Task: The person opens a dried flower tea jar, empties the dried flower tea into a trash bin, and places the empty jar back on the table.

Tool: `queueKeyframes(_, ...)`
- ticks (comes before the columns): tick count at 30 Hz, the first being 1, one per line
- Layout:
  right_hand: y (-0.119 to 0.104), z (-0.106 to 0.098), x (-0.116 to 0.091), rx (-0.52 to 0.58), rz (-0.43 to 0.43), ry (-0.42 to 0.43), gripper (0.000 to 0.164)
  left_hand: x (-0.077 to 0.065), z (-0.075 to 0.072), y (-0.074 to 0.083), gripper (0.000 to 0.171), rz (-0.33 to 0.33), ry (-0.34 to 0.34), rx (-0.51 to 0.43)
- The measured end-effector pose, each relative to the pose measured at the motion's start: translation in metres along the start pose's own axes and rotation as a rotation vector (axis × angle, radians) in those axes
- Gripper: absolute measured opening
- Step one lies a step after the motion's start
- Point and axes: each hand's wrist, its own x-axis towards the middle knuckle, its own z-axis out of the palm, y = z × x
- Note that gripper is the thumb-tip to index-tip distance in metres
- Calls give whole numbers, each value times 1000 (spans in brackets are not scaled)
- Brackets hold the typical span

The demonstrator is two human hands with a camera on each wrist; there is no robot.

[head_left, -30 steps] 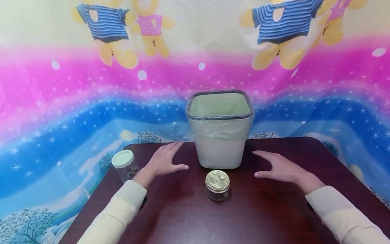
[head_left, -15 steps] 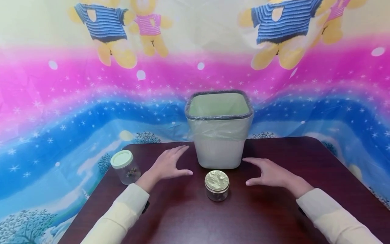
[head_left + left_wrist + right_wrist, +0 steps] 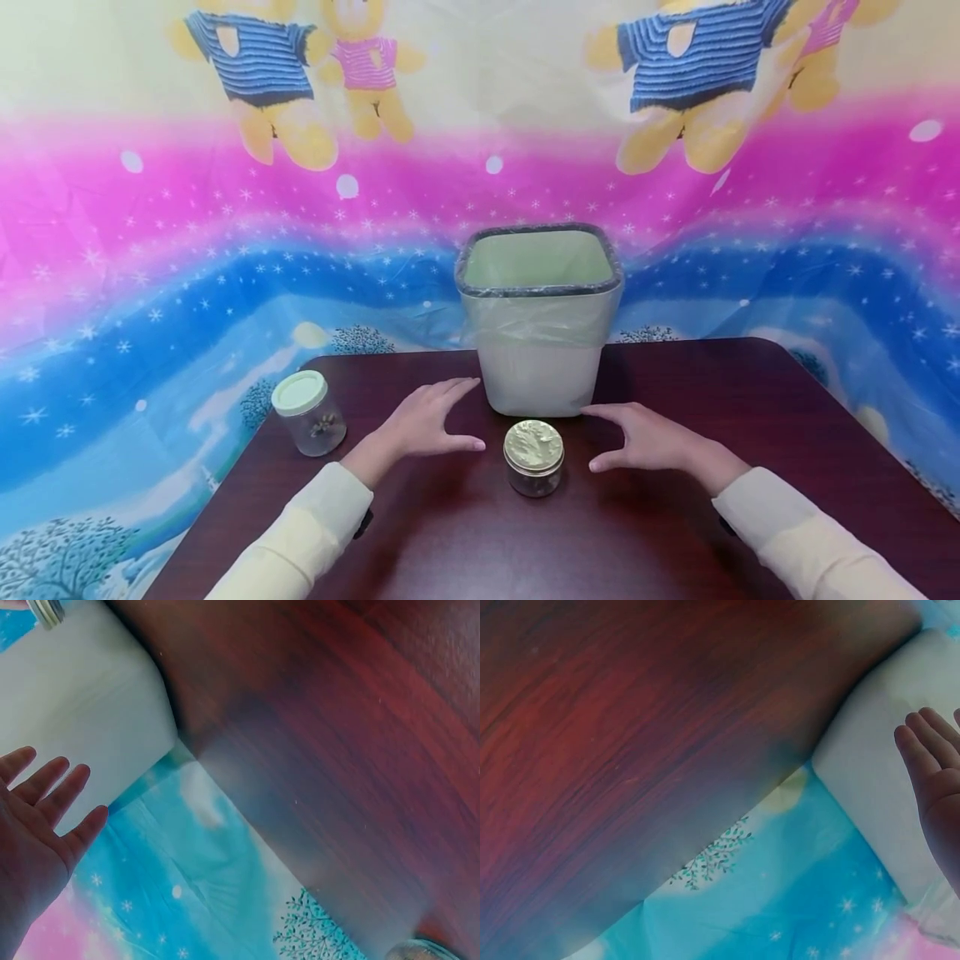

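A short clear jar with a gold lid (image 3: pixel 533 458) stands upright on the table in the head view. To its left is my left hand (image 3: pixel 431 421), fingers extended and thumb pointing at the jar, a small gap between. My right hand (image 3: pixel 648 437) is on the other side, likewise apart from the jar, its thumb and fingers spread. Neither hand holds anything. In the left wrist view the left hand (image 3: pixel 37 825) shows spread fingers before the pale bin, and the lid's edge (image 3: pixel 46 611) peeks in at the top. The right wrist view shows part of the right hand (image 3: pixel 937 776).
Behind the jar stands a whitish bin (image 3: pixel 543 358) lined with a clear bag, dark around its rim. A taller clear jar with a pale green lid (image 3: pixel 307 417) is at the table's left edge. A printed cloth (image 3: pixel 225 233) hangs behind the dark red table (image 3: pixel 480 550).
Both hands have moved inward and toward the person, closing in on the gold-lidded jar from either side. The jars and the bin have stayed in place.
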Motion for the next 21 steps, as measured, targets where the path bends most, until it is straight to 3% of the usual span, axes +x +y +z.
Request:
queueKeyframes(15, -10, 14, 7, 36, -45, -59, 77, 4, 16, 20, 95, 51, -42, -66)
queueKeyframes(21, -12, 19, 9, 87, -65, -48, 74, 6, 20, 28, 96, 66, -73, -102)
